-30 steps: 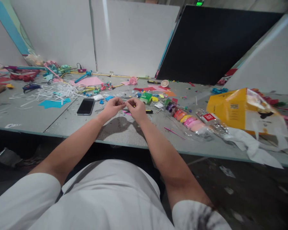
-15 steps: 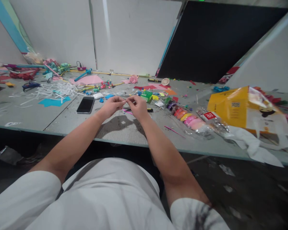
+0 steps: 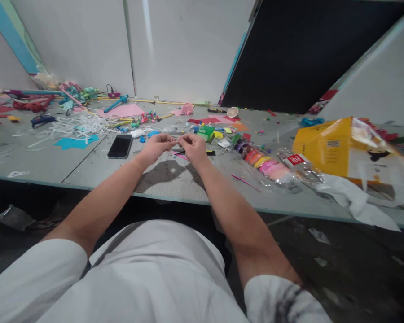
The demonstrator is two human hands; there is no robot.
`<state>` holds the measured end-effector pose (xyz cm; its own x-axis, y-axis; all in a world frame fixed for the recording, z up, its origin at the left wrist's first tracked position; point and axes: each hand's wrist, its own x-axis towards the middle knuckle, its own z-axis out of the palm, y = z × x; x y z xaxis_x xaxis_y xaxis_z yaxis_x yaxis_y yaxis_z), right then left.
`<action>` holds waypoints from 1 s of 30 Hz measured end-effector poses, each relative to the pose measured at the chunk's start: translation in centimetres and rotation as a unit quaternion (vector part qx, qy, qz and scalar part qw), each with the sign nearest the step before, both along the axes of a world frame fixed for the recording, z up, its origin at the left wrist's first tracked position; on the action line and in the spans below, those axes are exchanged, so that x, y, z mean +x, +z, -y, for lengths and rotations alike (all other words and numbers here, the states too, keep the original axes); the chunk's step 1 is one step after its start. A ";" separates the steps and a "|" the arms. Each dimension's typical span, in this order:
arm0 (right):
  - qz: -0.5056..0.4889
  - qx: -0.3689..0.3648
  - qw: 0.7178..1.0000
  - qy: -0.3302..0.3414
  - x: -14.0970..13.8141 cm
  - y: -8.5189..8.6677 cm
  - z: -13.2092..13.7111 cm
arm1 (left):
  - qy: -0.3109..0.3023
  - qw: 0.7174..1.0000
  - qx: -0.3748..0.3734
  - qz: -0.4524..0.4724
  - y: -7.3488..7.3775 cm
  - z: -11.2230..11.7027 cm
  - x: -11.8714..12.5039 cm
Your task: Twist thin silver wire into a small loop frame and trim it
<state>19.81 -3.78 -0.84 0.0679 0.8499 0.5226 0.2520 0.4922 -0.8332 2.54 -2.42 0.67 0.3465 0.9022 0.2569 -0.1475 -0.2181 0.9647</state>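
Note:
My left hand point(image 3: 158, 148) and my right hand point(image 3: 193, 148) meet fingertip to fingertip above the grey table point(image 3: 121, 175). Both are closed in a pinch. Whatever lies between the fingertips is too small to make out. Below the right hand lies a black and yellow craft knife point(image 3: 210, 153), partly covered by that hand, with a pink scrap beside it. A dark phone point(image 3: 120, 146) rests left of my left hand. Just beyond my right hand sit a green packet point(image 3: 206, 132) and a yellow lump point(image 3: 218, 134).
Clear packaging with coloured clay point(image 3: 267, 166) lies to the right, near a yellow and white bag point(image 3: 326, 150). White paper strips point(image 3: 77, 127) and a blue paper sheet point(image 3: 76, 142) spread at left. A small round cup point(image 3: 232, 112) stands at the back. The table's front edge runs below my forearms.
Both my hands stay pinched together in nearly the same place, with slight finger movement. Another person's hand at the far left has gone out of view. The camera view has shifted slightly.

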 end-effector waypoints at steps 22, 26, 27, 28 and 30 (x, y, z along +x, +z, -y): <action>0.139 0.076 0.987 -0.035 0.5 0.4 0.5 | -0.014 1.000 -0.021 0.017 -0.1 -0.1 0.0; 0.153 0.093 0.983 -0.041 0.3 0.4 0.6 | -0.019 0.999 -0.020 0.018 -0.2 -0.2 -0.1; 0.152 0.093 0.983 -0.040 0.3 0.4 0.6 | -0.020 0.999 -0.021 0.018 -0.2 -0.2 -0.1; 0.148 0.091 0.984 -0.039 0.2 0.5 0.7 | -0.020 0.999 -0.023 0.017 -0.2 -0.2 -0.1; 0.122 0.078 0.989 -0.031 0.1 0.6 0.8 | -0.019 0.999 -0.025 0.016 -0.2 -0.2 -0.2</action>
